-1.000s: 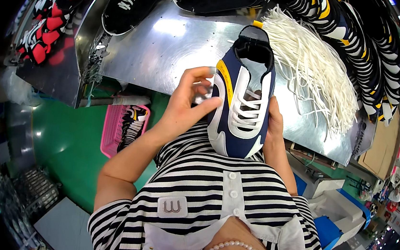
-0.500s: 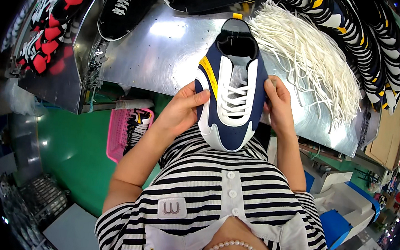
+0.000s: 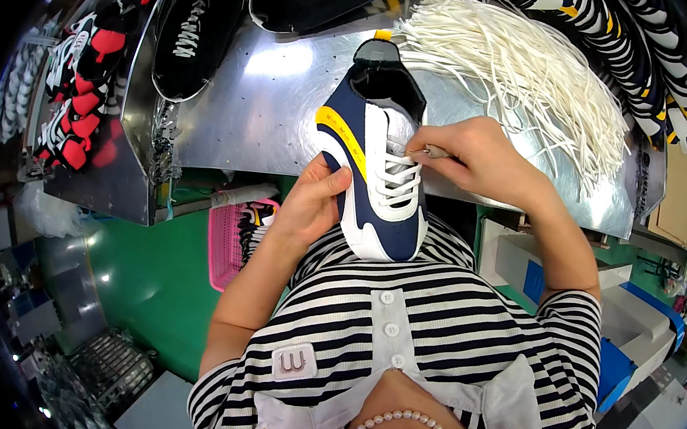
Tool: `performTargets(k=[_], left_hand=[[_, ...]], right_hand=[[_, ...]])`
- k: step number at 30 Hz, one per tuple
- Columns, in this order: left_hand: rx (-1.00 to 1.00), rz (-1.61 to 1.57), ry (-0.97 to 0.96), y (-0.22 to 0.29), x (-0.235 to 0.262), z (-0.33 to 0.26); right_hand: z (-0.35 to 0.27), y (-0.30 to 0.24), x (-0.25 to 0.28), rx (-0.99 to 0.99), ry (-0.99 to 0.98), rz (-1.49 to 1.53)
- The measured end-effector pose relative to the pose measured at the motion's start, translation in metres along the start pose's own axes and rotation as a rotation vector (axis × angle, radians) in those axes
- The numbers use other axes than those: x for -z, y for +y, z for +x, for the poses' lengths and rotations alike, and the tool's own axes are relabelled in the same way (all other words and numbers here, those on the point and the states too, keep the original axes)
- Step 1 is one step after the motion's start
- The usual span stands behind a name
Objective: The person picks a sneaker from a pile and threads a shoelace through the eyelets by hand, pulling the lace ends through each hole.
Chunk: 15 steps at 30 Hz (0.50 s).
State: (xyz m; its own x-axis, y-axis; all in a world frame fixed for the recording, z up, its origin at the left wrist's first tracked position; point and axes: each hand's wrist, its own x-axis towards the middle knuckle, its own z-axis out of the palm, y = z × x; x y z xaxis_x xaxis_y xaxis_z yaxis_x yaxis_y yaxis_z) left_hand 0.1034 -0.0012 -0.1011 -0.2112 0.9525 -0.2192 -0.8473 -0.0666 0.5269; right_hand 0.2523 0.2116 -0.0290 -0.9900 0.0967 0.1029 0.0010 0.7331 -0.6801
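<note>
A navy and white shoe upper (image 3: 373,147) with a yellow side stripe is tilted up in front of me, toe toward my body. White laces (image 3: 398,185) run across the lower part of its throat. My left hand (image 3: 316,199) grips its left side, thumb on top and fingers underneath. Over the lace rows, my right hand (image 3: 485,158) pinches a small thin metal-tipped tool (image 3: 432,151). The tool's tip touches the upper lacing; its exact shape is hidden by my fingers.
A metal table (image 3: 266,116) bears a heap of loose white laces (image 3: 514,74) and black shoe uppers (image 3: 200,31). Stacked uppers (image 3: 623,59) line the back right. Red-and-black uppers (image 3: 87,82) hang at the left. A pink basket (image 3: 226,249) stands below the table.
My right hand has left the shoe's right side and come over the lacing, with the small tool now showing in it. The shoe has shifted slightly left and turned.
</note>
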Motion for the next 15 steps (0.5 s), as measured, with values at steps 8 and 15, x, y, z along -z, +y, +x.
performTargets(k=[8,15], left_hand=[[0.028,-0.021,-0.016,-0.023,0.006,0.008],[0.024,0.158,0.064,0.015,-0.016,0.016]], right_hand=[[-0.038,0.024,-0.01,-0.157,-0.002,0.041],[-0.017,0.005,-0.006,-0.28,0.074,0.584]])
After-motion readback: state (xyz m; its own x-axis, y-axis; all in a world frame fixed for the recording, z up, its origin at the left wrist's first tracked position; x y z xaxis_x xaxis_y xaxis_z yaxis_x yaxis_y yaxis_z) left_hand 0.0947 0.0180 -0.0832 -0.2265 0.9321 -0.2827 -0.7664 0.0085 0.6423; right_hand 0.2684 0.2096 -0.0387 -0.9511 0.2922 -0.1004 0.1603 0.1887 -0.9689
